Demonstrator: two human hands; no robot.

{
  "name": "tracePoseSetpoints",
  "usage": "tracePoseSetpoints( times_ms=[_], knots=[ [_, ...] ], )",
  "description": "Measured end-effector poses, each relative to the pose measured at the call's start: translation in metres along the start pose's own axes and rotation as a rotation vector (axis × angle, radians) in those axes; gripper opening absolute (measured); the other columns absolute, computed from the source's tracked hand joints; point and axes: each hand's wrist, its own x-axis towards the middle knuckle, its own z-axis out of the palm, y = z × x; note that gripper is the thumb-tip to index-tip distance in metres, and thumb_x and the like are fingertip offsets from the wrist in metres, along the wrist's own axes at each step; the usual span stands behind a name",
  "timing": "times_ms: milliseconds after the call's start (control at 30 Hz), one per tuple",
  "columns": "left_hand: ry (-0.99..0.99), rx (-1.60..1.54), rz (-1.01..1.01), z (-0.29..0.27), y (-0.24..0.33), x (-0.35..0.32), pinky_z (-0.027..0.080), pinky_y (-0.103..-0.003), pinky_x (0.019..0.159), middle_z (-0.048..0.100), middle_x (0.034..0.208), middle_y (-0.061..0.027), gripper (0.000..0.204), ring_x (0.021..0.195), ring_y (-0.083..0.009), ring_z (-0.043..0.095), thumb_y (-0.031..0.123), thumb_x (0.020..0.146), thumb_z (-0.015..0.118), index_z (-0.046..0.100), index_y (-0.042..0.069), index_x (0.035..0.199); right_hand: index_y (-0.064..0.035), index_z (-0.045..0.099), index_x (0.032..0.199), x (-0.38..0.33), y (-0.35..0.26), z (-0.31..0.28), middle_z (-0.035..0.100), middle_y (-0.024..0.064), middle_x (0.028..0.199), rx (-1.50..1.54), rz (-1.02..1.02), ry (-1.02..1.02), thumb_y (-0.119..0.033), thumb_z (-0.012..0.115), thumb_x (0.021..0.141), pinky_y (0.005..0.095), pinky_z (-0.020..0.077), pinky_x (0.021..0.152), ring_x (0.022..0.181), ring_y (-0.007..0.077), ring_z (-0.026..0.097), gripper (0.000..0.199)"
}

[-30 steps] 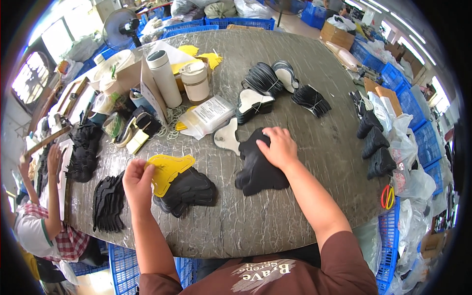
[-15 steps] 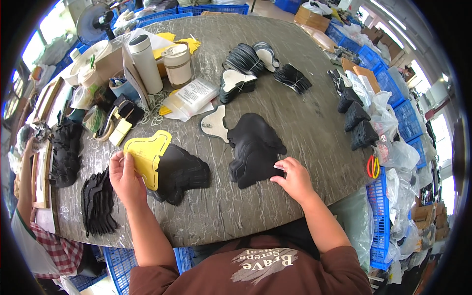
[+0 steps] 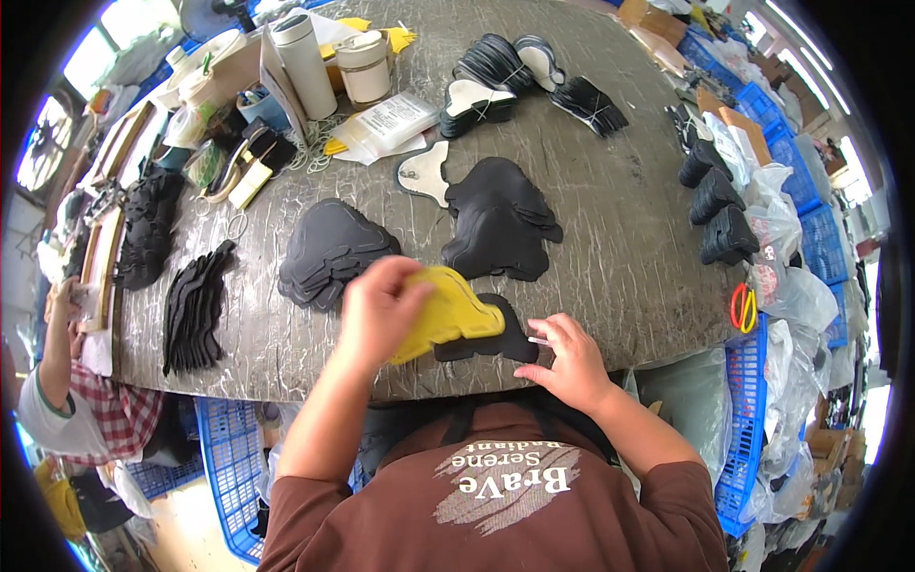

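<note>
My left hand (image 3: 374, 310), slightly blurred, grips a yellow plastic template (image 3: 448, 310) with a curved outline. The template hangs tilted over a single black fabric piece (image 3: 491, 345) near the table's front edge, partly covering it. At that piece's right end is my right hand (image 3: 572, 360), a thin whitish stick (image 3: 539, 340) pinched in its fingers and its thumb by the fabric's edge. Beyond my hands lie two piles of similar black pieces, one left pile (image 3: 334, 250) and one right pile (image 3: 500, 224). A white-faced piece (image 3: 423, 173) touches the right pile.
Tied black bundles (image 3: 491, 67) lie farther back. A tumbler (image 3: 305, 67), a lidded cup (image 3: 364, 71) and a plastic packet (image 3: 386, 126) stand or lie back left. Black strips (image 3: 195, 305) are at left; scissors (image 3: 743, 307) at the right edge. Another person's arm (image 3: 59, 348) is far left.
My left hand has carried the yellow template from the left pile rightward and nearer. A single black piece now lies in front of me, with my right hand beside it. The view has shifted.
</note>
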Motion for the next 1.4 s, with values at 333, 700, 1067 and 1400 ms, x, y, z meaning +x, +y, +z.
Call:
tracePoseSetpoints(
  times_ms=[333,700,1067,1400],
  knots=[
    [-0.141,0.496,0.283,0.034,0.008,-0.032,0.048,-0.041,0.085,0.062,0.100,-0.0161,0.034,0.096,-0.0347,0.058,0.015,0.074,0.077,0.067,-0.001,0.102,-0.0050,0.065,0.099,-0.001,-0.003,0.017,0.055,0.0065,0.094,-0.053,-0.042,0.167,-0.021,0.079,0.071,0.0389,0.0506,0.069,0.085,0.0260,0.059,0.035],
    [-0.101,0.516,0.279,0.038,-0.003,-0.079,0.048,-0.039,0.082,0.062,0.101,-0.0113,0.026,0.092,-0.0316,0.055,0.005,0.074,0.074,0.068,-0.001,0.099,-0.0041,0.064,0.100,0.004,-0.003,0.014,0.055,0.0069,0.094,-0.056,-0.035,0.148,-0.020,0.079,0.071,0.0388,0.0506,0.068,0.084,0.0265,0.059,0.036],
    [-0.053,0.525,0.317,0.044,-0.005,-0.079,0.047,-0.041,0.081,0.062,0.101,-0.0114,0.023,0.091,-0.0323,0.055,0.002,0.074,0.074,0.068,0.001,0.095,-0.0043,0.065,0.097,0.002,-0.005,0.016,0.056,0.0073,0.092,-0.045,-0.036,0.195,-0.018,0.079,0.070,0.0392,0.0507,0.070,0.084,0.0271,0.060,0.034],
    [-0.050,0.567,0.360,0.047,-0.008,-0.078,0.047,-0.040,0.081,0.060,0.102,-0.0112,0.022,0.090,-0.0321,0.054,0.005,0.076,0.072,0.068,0.001,0.097,-0.0052,0.066,0.095,0.001,-0.004,0.017,0.056,0.0070,0.091,-0.023,0.006,0.193,-0.018,0.080,0.070,0.0391,0.0508,0.069,0.084,0.0272,0.060,0.032]
  ],
)
